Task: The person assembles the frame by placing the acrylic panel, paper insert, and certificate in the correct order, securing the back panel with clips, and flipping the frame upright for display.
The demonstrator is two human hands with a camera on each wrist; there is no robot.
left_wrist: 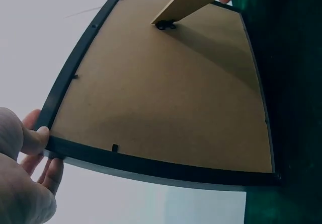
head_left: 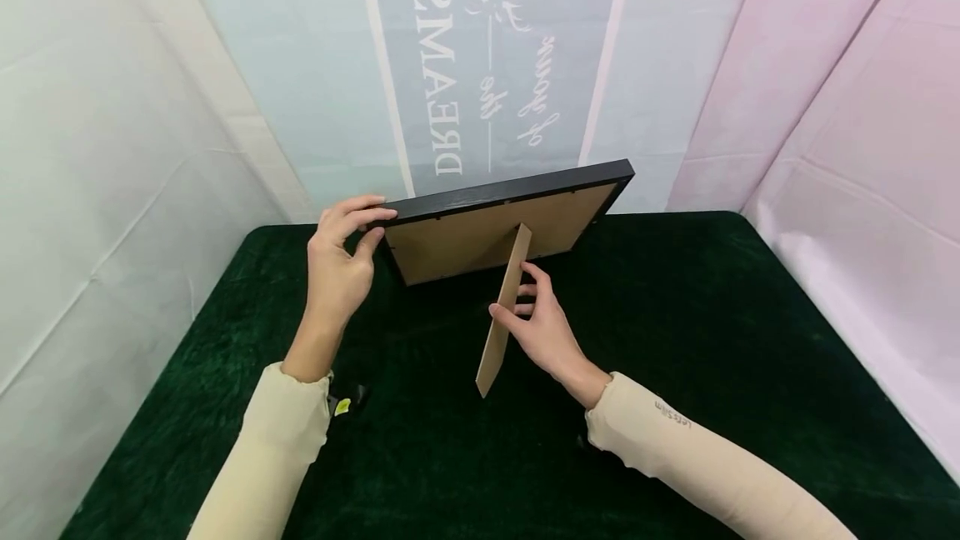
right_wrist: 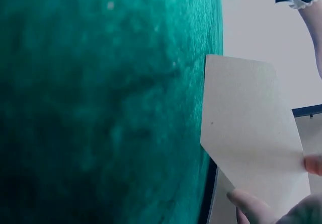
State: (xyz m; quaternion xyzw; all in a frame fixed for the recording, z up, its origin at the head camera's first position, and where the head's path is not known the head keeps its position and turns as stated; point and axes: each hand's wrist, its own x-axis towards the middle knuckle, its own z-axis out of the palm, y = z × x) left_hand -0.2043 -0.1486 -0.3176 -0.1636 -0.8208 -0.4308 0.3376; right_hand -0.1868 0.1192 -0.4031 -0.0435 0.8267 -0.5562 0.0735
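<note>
A black-edged picture frame (head_left: 510, 190) stands tilted on the table, its brown backing board (left_wrist: 151, 93) facing me. My left hand (head_left: 337, 257) grips the upper left corner, thumb on the back side and fingers over the top edge. From the middle of the board a flat easel leg (head_left: 493, 357) swings out on a small black hinge (left_wrist: 163, 24). My right hand (head_left: 547, 332) pinches this leg between thumb and fingers partway along its length. In the right wrist view the leg's (right_wrist: 241, 103) broad face and angled end show. The frame's front is hidden.
Dark green cloth (head_left: 675, 315) covers the table. Behind it hangs a pale backdrop (head_left: 330, 65) with mirrored lettering, close to the frame's top edge. White and pink curtains (head_left: 847, 148) close in the sides. A small yellow-green tag (head_left: 342, 407) shows beside the left cuff.
</note>
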